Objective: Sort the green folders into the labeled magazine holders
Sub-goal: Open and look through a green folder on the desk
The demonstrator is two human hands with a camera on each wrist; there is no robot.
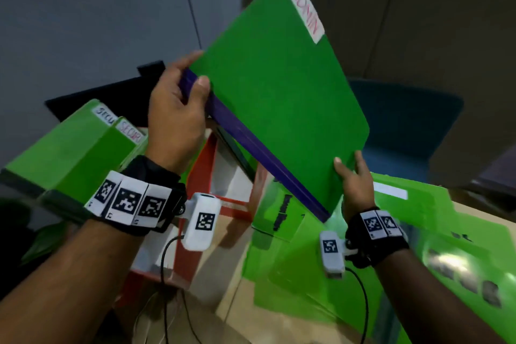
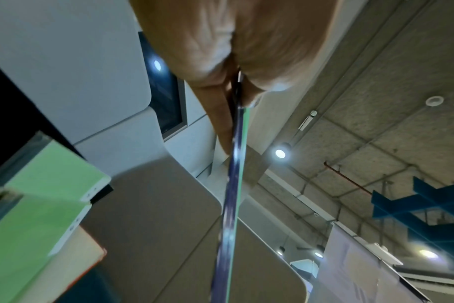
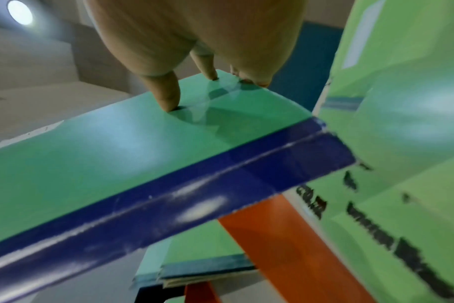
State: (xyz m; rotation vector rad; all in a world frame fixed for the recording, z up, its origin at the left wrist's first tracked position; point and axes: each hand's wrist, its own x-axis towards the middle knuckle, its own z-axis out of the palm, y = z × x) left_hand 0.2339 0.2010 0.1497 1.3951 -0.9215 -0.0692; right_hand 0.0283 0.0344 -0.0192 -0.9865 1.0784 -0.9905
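Observation:
I hold a green folder (image 1: 279,98) with a dark blue spine tilted in the air; its white tab (image 1: 305,8) reads ADMIN. My left hand (image 1: 195,70) pinches the upper end of the spine, thumb on the front. In the left wrist view the folder (image 2: 233,184) runs edge-on out of that hand (image 2: 236,86). My right hand (image 1: 349,160) grips the lower corner, thumb on the front face. The right wrist view shows fingertips (image 3: 169,100) pressed on the folder (image 3: 117,153). A red magazine holder (image 1: 199,176) stands under the folder. A black holder (image 1: 117,98) at the left carries green folders (image 1: 72,148) tabbed SECUR.
Several loose green folders (image 1: 418,246) lie spread on the wooden table (image 1: 231,301) at the right, some with black writing. A green panel with black lettering (image 1: 279,215) stands right of the red holder. A blue chair (image 1: 405,126) sits behind. Cables hang from both wrist cameras.

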